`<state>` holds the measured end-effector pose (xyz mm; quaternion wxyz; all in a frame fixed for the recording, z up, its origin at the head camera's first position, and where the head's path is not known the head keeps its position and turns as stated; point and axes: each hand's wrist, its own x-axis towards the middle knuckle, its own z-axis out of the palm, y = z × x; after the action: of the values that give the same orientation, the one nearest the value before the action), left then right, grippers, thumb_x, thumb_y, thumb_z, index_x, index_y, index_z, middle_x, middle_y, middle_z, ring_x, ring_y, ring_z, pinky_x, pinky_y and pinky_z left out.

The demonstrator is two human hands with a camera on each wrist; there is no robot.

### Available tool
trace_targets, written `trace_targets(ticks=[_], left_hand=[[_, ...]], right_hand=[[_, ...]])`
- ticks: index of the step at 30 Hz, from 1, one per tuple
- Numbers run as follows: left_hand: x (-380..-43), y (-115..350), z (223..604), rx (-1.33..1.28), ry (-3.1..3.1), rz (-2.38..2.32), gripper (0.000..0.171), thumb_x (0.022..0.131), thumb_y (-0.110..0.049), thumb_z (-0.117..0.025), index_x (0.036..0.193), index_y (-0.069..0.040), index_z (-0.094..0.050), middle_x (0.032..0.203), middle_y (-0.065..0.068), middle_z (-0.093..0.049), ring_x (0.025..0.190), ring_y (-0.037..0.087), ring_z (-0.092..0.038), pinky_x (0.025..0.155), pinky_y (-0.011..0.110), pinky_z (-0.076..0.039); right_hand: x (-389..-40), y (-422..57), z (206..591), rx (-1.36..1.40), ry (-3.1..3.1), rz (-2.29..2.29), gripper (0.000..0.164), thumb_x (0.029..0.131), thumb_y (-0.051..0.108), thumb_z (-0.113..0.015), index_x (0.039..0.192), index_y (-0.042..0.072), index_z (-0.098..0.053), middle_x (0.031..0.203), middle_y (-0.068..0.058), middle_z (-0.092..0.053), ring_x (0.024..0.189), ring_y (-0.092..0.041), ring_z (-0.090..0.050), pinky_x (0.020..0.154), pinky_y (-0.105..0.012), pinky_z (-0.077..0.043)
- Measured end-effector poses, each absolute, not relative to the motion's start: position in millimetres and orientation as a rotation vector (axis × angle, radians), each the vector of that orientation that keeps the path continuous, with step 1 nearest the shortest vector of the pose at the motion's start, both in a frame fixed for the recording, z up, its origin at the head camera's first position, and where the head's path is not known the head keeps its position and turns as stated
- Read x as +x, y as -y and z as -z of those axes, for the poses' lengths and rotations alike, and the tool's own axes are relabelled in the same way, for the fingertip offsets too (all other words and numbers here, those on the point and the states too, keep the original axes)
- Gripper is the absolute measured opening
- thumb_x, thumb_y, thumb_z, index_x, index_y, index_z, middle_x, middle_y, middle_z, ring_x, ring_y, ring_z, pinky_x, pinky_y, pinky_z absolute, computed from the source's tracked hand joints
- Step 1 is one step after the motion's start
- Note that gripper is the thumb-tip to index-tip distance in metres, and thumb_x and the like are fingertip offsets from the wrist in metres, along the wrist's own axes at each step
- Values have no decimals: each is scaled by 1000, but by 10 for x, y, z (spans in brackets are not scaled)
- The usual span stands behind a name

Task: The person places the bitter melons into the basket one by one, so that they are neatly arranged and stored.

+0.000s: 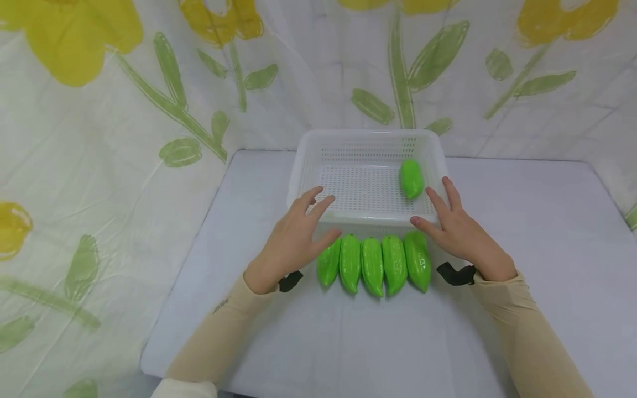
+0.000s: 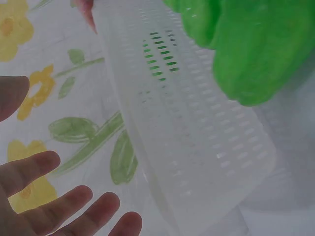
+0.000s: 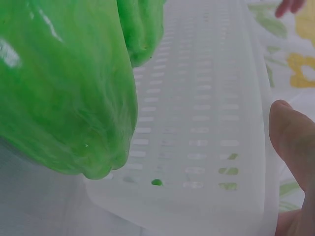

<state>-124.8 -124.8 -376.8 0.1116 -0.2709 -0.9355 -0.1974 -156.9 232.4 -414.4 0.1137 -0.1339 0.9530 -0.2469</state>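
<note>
A white plastic basket (image 1: 368,216) with slotted walls stands at the back of the table. Inside it, toward the right, lies one green pepper (image 1: 411,179). Several more green peppers (image 1: 372,266) form a row just in front of the basket, tips toward the person. My left hand (image 1: 293,235) hovers by the basket's front left corner, fingers spread and holding nothing. At the front right corner is my right hand (image 1: 458,232), its fingers extended and also holding nothing. In the right wrist view, the right thumb (image 3: 290,137) overlaps the edge of the basket's rim.
A pale cloth covers the table (image 1: 358,348). Behind and to the left hangs a white curtain (image 1: 308,72) printed with yellow flowers and green leaves. Each wrist carries a black strap (image 1: 455,273).
</note>
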Motion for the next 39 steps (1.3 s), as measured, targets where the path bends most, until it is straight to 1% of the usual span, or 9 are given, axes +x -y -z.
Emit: trace_targets(ticks=[3,6,11,15,18,24,32,35,39], left_hand=[[-1151,1311,3847,-789,2757,577,64,98,-38,-72,152,-10,-52,163,16,-39,133,31,-55,82,45,-61],[-1063,1346,3915,-794,2750,564,64,97,-38,-73,151,-12,-52,162,15,-40,134,32,-55,84,45,-62],[-930,1374,4022,-842,2704,526,64,95,-38,-76,149,-11,-54,157,18,-45,128,33,-60,80,43,-62],[-868,1385,4121,-874,2685,505,64,94,-37,-78,147,-8,-56,154,20,-47,123,33,-63,80,43,-61],[-855,1385,4199,-871,2702,497,65,94,-37,-78,147,-8,-56,155,20,-47,122,33,-64,80,42,-61],[-850,1375,4318,-830,2785,504,64,95,-38,-77,149,-10,-55,157,19,-44,122,32,-64,78,43,-62],[-879,1340,4413,-808,2873,519,67,95,-41,-76,150,-11,-54,157,21,-43,114,30,-66,72,39,-61],[-894,1316,4438,-815,2885,529,67,95,-41,-76,150,-11,-54,157,22,-43,112,31,-67,73,40,-61],[-911,1287,4477,-826,2898,505,67,96,-43,-73,152,-12,-52,156,22,-43,115,34,-66,74,42,-62]], right_hand=[[-1568,-2329,4129,-388,-2792,723,94,106,62,-44,168,6,-2,169,-14,31,138,-66,-39,101,-76,-43],[-1569,-2336,4123,-384,-2790,722,94,106,62,-44,168,6,-2,169,-14,32,138,-66,-39,101,-76,-43],[-1572,-2344,4127,-377,-2790,719,94,105,63,-43,168,6,-4,169,-14,31,137,-66,-40,99,-76,-44],[-1574,-2344,4123,-375,-2790,720,93,105,63,-43,168,6,-5,169,-14,32,136,-66,-41,98,-76,-45],[-1576,-2337,4118,-371,-2787,726,93,105,63,-44,168,6,-5,169,-13,32,136,-66,-41,99,-76,-45],[-1585,-2322,4122,-367,-2781,735,93,105,63,-44,168,7,-6,170,-12,32,136,-65,-41,99,-76,-44],[-1592,-2319,4144,-363,-2785,734,93,105,63,-45,168,6,-7,170,-13,31,135,-65,-43,99,-75,-45],[-1594,-2318,4143,-361,-2789,732,93,105,64,-45,168,7,-8,170,-12,31,135,-65,-43,99,-75,-45],[-1592,-2319,4143,-356,-2788,735,93,104,64,-45,168,7,-8,170,-12,31,136,-64,-42,99,-75,-45]])
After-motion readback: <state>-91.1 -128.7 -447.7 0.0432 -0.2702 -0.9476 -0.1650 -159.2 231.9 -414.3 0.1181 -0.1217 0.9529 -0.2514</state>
